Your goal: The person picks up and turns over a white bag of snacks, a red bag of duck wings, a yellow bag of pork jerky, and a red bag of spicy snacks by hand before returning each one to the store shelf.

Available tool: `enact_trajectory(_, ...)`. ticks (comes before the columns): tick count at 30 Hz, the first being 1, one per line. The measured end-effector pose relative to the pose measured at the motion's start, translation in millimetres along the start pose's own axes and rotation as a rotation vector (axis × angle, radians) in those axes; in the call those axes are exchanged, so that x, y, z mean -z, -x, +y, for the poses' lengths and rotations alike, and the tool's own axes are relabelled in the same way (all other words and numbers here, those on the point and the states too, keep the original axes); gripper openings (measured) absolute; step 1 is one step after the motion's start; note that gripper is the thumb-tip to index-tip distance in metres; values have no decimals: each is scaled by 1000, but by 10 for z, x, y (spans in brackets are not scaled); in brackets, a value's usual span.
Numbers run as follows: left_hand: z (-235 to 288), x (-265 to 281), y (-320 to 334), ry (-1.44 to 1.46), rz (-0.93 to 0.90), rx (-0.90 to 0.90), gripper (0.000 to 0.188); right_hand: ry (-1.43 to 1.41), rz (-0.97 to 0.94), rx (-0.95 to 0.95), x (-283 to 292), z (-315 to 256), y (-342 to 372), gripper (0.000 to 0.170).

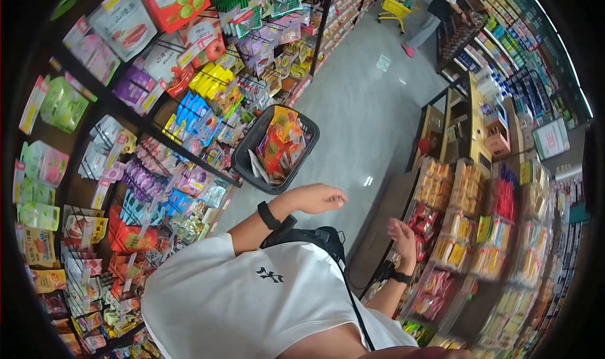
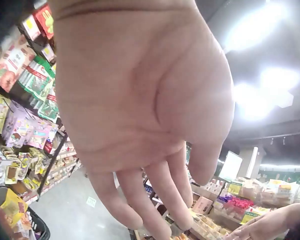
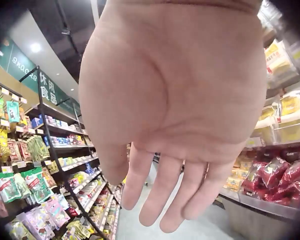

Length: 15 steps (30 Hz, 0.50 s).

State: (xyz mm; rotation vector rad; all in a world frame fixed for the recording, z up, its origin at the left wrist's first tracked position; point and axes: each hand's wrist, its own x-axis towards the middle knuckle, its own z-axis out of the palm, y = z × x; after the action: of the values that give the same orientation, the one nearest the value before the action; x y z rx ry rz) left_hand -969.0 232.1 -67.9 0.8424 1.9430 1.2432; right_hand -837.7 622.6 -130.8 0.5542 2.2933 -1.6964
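Holding orange and red packets, 1 black basket, round-cornered

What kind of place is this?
It looks like a shop, most likely a supermarket: there are rows of hanging packets, a black shopping basket with goods inside, and a yellow shopping cart farther off.

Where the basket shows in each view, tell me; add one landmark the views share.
Head: basket, just above and left of centre.
Left wrist: basket in the bottom-left corner, cut off by the edge.
Right wrist: not in it.
Landmark: green packs, top, left of centre; upper left; lower left, respectively.
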Motion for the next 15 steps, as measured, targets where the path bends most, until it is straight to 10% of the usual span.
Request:
enact_trajectory(7, -266, 532, -980, -72, -21, 91, 38, 37, -105, -92, 490, -213, -1175, 39)
enact_trajectory(15, -146, 1250, -1633, -45, 420, 203, 36, 300, -326, 202, 789, -1453, -3642, 38)
